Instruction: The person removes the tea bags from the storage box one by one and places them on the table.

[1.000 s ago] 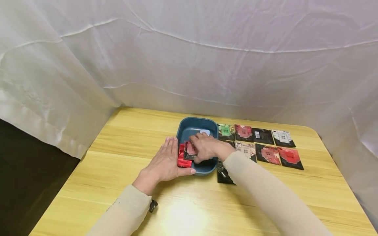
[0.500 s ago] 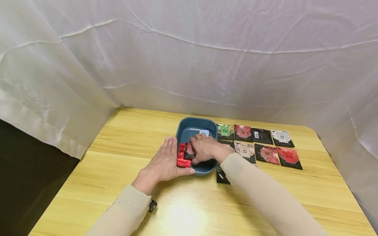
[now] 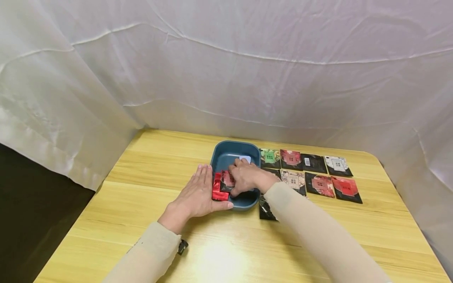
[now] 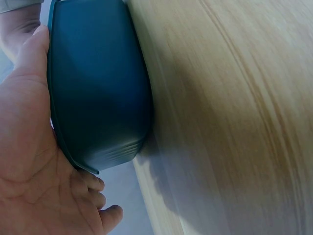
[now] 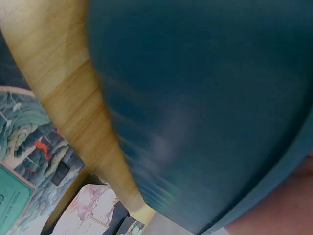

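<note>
A dark blue box with rounded corners stands on the table in the head view. Along its left rim lies my left hand, fingers straight and thumb stretched over the near rim; the left wrist view shows its palm against the box wall. My right hand reaches inside, fingers bent, pinching the right edge of a black packet with a pink label. That packet overlaps a shiny red packet by the left wall. The box wall hides most of this hand in the right wrist view.
A pale label or packet shows inside the box beyond my right fingers. Right of the box, several flat packets lie in rows, among them a green-labelled one and a red one. My right sleeve covers some. Behind hangs a white curtain.
The right hand has shifted only slightly inside the box, with the black packet still at its fingertips. The left hand keeps its place on the rim.
</note>
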Tool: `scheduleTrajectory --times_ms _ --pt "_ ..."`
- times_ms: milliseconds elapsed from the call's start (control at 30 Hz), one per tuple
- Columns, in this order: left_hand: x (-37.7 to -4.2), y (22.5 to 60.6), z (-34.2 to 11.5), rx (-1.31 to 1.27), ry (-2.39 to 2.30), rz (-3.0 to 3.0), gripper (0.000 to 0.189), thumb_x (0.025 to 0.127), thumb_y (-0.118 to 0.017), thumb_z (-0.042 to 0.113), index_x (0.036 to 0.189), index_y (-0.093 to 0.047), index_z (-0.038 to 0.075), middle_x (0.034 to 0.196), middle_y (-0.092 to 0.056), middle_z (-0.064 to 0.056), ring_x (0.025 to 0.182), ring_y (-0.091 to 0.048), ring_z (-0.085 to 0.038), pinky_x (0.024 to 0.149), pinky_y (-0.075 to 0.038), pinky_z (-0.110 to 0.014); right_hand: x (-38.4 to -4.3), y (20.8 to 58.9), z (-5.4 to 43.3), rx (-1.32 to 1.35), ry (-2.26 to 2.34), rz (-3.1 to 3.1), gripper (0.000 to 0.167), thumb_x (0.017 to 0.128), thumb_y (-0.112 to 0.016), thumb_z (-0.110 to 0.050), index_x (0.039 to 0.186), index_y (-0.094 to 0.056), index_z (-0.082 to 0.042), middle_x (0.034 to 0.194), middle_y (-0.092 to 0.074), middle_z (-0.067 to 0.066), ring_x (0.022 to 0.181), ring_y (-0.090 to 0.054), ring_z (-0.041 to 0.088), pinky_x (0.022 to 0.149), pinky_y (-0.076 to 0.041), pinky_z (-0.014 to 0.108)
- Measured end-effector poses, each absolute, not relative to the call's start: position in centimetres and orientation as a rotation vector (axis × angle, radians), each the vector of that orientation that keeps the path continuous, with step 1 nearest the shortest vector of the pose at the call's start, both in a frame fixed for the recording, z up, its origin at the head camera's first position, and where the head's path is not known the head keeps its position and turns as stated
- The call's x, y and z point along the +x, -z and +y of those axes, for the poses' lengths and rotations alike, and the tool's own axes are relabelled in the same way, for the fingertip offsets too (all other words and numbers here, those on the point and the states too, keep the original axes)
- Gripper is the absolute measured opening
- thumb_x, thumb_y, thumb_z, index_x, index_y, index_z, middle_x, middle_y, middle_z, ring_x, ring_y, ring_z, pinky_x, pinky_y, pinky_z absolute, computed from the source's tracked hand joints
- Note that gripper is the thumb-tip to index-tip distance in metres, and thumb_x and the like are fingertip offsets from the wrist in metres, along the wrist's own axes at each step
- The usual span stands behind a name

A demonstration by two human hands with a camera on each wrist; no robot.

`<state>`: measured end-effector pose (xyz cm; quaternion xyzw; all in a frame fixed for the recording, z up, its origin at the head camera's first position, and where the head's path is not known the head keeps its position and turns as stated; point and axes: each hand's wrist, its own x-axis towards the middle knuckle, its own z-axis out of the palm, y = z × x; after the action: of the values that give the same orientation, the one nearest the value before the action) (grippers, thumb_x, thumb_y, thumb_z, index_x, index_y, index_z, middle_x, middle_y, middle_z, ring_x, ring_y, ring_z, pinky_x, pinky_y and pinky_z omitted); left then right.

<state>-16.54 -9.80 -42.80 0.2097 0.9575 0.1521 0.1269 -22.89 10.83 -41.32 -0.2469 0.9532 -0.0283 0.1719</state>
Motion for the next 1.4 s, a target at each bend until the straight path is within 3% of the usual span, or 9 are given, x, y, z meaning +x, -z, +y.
scheduleTrajectory --times_ms 333,600,967,1200,1400 --pt "-16.5 42.7 -9.8 0.609 -0.431 2.791 0.141 0.08 -0.056 0.093 0.167 -0.004 -0.005 0.176 -0.004 -0.024 0.164 0.001 -0.038 0.134 -0.012 -0.049 -23.3 41.3 10.5 -0.645 0.026 2.668 0.098 0.081 -0.083 -0.052 0.158 -0.045 -0.005 0.153 -0.049 0.018 0.137 -0.046 0.038 0.12 -0.037 0.064" --pt "-16.4 42.6 -9.6 0.609 -0.444 2.783 0.14 0.081 -0.057 0.092 0.167 -0.003 -0.005 0.176 -0.003 -0.024 0.164 0.001 -0.037 0.134 -0.011 -0.048 -23.3 41.2 10.6 -0.659 0.013 2.662 0.087 0.079 -0.085 -0.052 0.147 -0.057 -0.007 0.142 -0.053 0.017 0.127 -0.049 0.035 0.115 -0.041 0.062" --pt "-16.3 42.7 -9.7 0.602 -0.443 2.778 0.139 0.082 -0.057 0.091 0.167 -0.002 -0.004 0.176 -0.002 -0.023 0.164 0.002 -0.038 0.134 -0.012 -0.049 -22.2 39.9 11.3 -0.71 0.046 2.747 0.085 0.076 -0.086 -0.05 0.143 -0.052 -0.009 0.14 -0.055 0.012 0.128 -0.05 0.033 0.113 -0.045 0.055" --pt "-16.4 42.6 -9.7 0.609 -0.416 2.789 0.14 0.081 -0.058 0.091 0.167 -0.005 -0.005 0.176 -0.003 -0.024 0.164 0.002 -0.04 0.134 -0.013 -0.051 -21.0 38.5 12.5 -0.737 0.073 2.842 0.079 0.075 -0.084 -0.047 0.136 -0.052 -0.01 0.125 -0.055 0.008 0.112 -0.048 0.029 0.096 -0.049 0.048" --pt "-16.4 42.4 -9.6 0.609 -0.382 2.803 0.14 0.08 -0.058 0.092 0.167 -0.006 -0.005 0.176 -0.001 -0.024 0.164 0.003 -0.04 0.133 -0.012 -0.052 -19.6 37.5 14.4 -0.781 0.113 2.917 0.079 0.073 -0.084 -0.047 0.134 -0.053 -0.007 0.125 -0.056 0.01 0.109 -0.049 0.029 0.097 -0.05 0.047"
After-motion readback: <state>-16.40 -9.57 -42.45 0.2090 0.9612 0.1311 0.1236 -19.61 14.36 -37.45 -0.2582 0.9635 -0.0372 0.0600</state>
